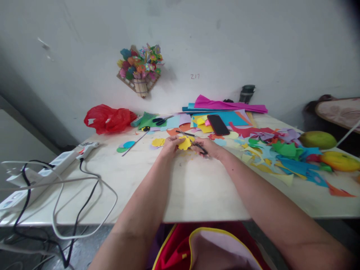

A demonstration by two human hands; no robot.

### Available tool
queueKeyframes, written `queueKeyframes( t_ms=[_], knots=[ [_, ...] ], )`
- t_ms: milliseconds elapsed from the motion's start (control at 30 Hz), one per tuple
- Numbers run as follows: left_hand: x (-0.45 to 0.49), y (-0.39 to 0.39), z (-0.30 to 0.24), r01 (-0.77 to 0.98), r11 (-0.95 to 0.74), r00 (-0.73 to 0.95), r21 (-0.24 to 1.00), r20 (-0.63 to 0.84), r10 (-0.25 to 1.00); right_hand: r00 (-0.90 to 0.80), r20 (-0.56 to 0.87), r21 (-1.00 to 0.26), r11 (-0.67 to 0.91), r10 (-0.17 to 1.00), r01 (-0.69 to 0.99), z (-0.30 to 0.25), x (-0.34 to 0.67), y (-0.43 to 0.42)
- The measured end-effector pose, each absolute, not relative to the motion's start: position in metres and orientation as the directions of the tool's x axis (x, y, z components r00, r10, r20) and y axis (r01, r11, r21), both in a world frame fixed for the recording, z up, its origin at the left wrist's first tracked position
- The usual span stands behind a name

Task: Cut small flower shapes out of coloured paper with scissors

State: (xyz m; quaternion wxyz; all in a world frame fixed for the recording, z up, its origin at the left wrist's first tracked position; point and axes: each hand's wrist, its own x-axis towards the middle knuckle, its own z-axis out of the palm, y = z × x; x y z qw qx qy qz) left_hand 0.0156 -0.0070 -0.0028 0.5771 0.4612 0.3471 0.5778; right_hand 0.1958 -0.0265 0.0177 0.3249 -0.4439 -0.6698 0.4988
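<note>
Between my two hands is a yellow paper flower point(185, 143) with a scalloped edge. My left hand point(170, 145) pinches its left side between thumb and fingers. The fingers of my right hand point(207, 147) are wrapped round the dark handles of a pair of scissors point(201, 149), whose blades reach up and left across the flower's edge. Just left of my left hand lies another yellow paper cutout point(158, 142). A dark pen-like stick point(187, 133) rests on the table beyond the flower. Small yellow scraps lie on the tabletop under my hands.
Coloured paper scraps point(287, 150) and two mango-like fruits point(317, 139) spread on the right. A phone point(218, 125), paper sheets point(233, 118) and a second pair of scissors point(161, 120) lie behind. A red plastic bag point(108, 118), paper circles point(128, 144) and a power strip point(59, 165) with cables are left.
</note>
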Motion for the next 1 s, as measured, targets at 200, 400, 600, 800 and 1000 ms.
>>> queueKeyframes(
  t_ms=[200,400,600,800,1000],
  knots=[
    [0.016,-0.005,-0.004,-0.372,-0.089,0.103,0.924,0.136,0.985,-0.406,0.011,-0.956,0.129,0.914,0.264,0.016,0.197,-0.025],
    [0.014,-0.003,-0.007,-0.378,-0.092,0.111,0.921,0.144,0.983,-0.404,0.002,-0.956,0.120,0.915,0.269,0.014,0.198,-0.023],
    [0.014,-0.001,-0.009,-0.393,-0.096,0.100,0.914,0.146,0.984,-0.412,0.019,-0.959,0.134,0.911,0.251,0.010,0.199,-0.020],
    [0.014,-0.001,-0.008,-0.398,-0.088,0.096,0.913,0.137,0.986,-0.412,0.024,-0.951,0.148,0.911,0.272,0.006,0.199,-0.016],
    [0.014,0.000,-0.009,-0.390,-0.086,0.068,0.917,0.122,0.990,-0.409,0.023,-0.953,0.144,0.912,0.268,0.003,0.199,-0.014]
  ],
)
